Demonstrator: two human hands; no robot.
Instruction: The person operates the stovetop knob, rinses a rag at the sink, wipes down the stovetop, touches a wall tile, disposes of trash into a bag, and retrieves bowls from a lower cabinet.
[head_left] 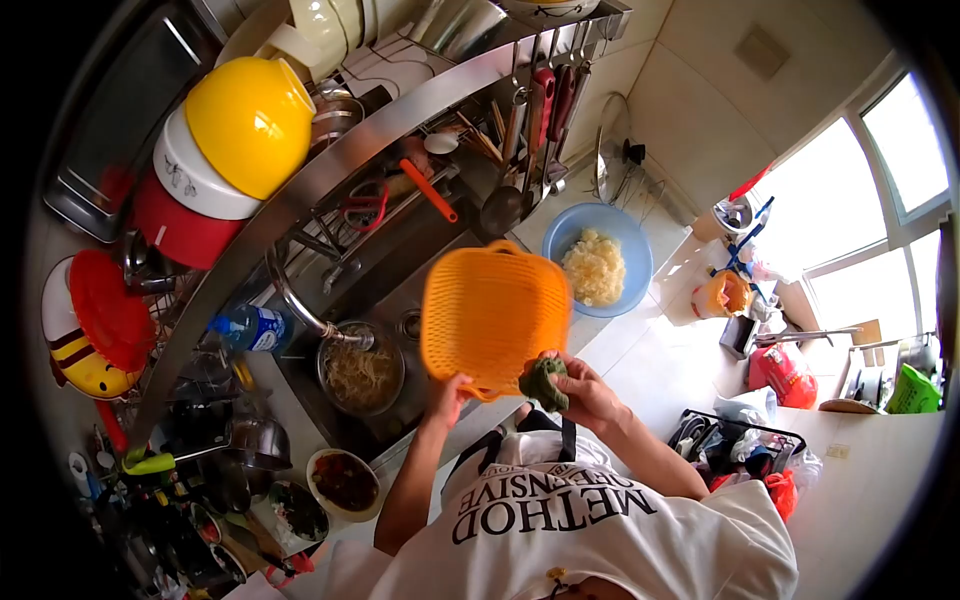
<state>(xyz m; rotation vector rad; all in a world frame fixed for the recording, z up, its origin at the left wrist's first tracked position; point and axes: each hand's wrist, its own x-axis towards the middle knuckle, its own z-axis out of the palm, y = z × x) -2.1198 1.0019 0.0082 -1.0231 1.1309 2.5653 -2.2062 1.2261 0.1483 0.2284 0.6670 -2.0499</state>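
Note:
An orange plastic basket with a perforated bottom is held up over the sink's near right edge, in front of my body. My left hand is closed on its lower left rim. At the lower right of the basket, my right hand is closed around a dark green scrubbing pad, which lies against or very near the rim. Behind the basket is the metal sink. In it, a metal bowl of pale shreds in water stands under the curved faucet.
Right of the basket, a blue basin with a pale, shredded heap stands on the counter. Utensils hang from a metal rack above the sink. A blue-labelled bottle and a bowl of dark food are on the left.

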